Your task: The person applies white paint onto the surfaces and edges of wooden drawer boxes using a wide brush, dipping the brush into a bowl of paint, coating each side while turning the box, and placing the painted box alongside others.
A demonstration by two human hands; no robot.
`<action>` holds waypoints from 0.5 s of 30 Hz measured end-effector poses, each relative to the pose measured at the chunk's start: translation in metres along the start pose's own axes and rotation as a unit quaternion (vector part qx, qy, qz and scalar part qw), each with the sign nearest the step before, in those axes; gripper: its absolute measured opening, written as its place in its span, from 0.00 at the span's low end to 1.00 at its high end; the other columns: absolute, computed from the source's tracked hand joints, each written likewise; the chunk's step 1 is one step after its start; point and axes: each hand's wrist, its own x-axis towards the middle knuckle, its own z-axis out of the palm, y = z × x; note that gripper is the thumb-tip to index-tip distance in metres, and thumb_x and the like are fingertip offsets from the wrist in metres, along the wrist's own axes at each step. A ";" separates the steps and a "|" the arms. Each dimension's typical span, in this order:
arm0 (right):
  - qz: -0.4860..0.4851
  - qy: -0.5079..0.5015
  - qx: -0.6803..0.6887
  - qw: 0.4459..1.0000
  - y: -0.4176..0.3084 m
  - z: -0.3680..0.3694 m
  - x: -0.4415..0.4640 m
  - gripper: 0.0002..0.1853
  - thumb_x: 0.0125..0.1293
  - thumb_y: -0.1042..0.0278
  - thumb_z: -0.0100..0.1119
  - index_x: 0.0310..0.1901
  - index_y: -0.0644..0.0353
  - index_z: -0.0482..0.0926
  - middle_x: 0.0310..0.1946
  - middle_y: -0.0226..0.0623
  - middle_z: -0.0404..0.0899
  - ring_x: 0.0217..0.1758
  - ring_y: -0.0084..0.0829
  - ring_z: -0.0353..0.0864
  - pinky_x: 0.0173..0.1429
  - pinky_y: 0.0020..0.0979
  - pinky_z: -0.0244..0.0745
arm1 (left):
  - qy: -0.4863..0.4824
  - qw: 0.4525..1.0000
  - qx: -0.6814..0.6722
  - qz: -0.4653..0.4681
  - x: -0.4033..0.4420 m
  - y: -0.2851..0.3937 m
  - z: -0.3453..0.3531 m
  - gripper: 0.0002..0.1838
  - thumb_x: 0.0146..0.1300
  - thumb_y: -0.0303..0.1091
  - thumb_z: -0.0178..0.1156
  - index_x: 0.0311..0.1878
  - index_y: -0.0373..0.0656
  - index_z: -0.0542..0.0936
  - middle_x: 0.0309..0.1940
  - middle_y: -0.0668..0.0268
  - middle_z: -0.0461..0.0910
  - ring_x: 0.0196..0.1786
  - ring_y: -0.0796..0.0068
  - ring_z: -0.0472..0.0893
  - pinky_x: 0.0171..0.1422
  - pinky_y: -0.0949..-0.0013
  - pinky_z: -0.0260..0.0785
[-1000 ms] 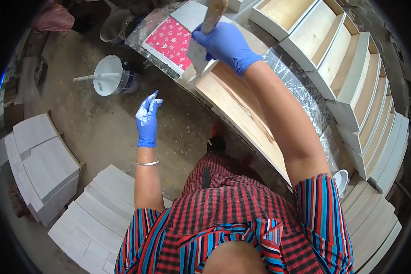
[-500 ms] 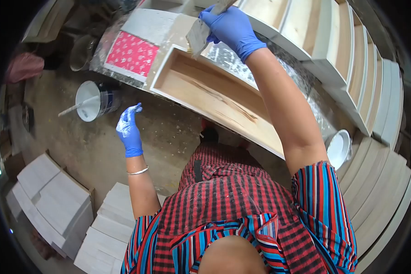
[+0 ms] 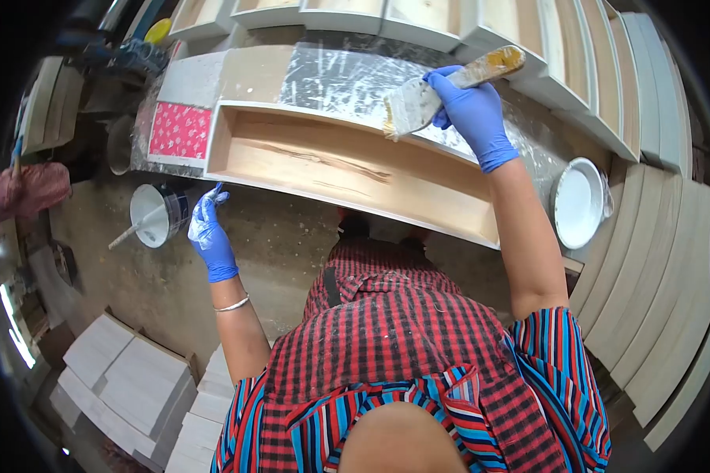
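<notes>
In my right hand [image 3: 472,110], gloved in blue, is a wide flat paintbrush [image 3: 415,106]. Its wooden handle [image 3: 493,68] points up and right, and its white-coated bristles hang over the back edge of a long wooden drawer box [image 3: 308,162]. That box has a bare wood inside with dark grain streaks and white-painted rims. My left hand [image 3: 211,239], in a blue glove smeared with white paint, is just below the box's front left corner. Its fingers are loosely bent and slightly apart, with nothing visible in them; contact with the box cannot be made out.
A white paint bucket [image 3: 150,214] with a stick stands on the floor at left. At right is a white tub [image 3: 579,203]. More drawer boxes [image 3: 426,17] line the back. Pale panels lie stacked at right [image 3: 647,260] and lower left [image 3: 126,378]. A pink patterned sheet [image 3: 180,130] lies on the bench.
My view has shifted, so the box appears lower and further left. The paintbrush has moved right along the back edge and tilted. My left hand is now closer to the front left corner.
</notes>
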 end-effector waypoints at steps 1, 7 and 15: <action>0.008 0.008 0.008 1.000 0.005 -0.016 -0.005 0.10 0.57 0.65 0.59 0.34 0.65 0.79 0.21 0.35 0.78 0.15 0.21 0.74 0.19 0.20 0.70 | -0.007 1.000 0.007 0.003 -0.003 0.008 0.006 0.17 0.69 0.34 0.43 0.47 0.32 0.77 0.42 0.58 0.79 0.45 0.71 0.78 0.54 0.69 0.69; 0.026 0.079 0.017 0.996 0.056 -0.110 -0.030 0.11 0.58 0.65 0.59 0.36 0.65 0.79 0.22 0.34 0.78 0.15 0.20 0.73 0.20 0.20 0.68 | -0.034 0.996 0.028 0.081 -0.024 0.027 0.049 0.15 0.69 0.31 0.44 0.46 0.33 0.78 0.37 0.60 0.81 0.40 0.74 0.79 0.50 0.71 0.69; 0.029 0.137 0.043 0.989 0.113 -0.201 -0.064 0.11 0.60 0.64 0.57 0.38 0.63 0.80 0.23 0.33 0.78 0.16 0.19 0.73 0.20 0.18 0.67 | -0.116 0.978 0.099 0.140 -0.077 0.062 0.124 0.14 0.69 0.31 0.45 0.46 0.34 0.78 0.38 0.60 0.82 0.41 0.75 0.79 0.50 0.72 0.68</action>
